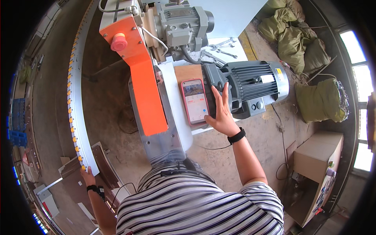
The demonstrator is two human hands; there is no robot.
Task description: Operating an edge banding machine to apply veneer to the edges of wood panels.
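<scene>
A smartphone point(195, 102) in a pink case, its screen lit, lies face up on the machine next to a brown board point(188, 72). My right hand point(224, 117) reaches over from the right, its thumb at the phone's lower right corner and its fingers spread toward the motor. At the lower left, my left hand point(88, 177) is at the near end of a long rail point(80, 113) lined with yellow rollers. Its fingers are stretched out against the rail's end. Whether they press on it is too small to tell.
An orange guard point(147, 90) with a red push button point(119, 42) stands left of the phone. A grey finned motor point(254, 81) is at the right. Several wrenches point(224, 47) lie behind it. Green sacks point(290, 35) and a wooden cabinet point(318, 150) stand farther right.
</scene>
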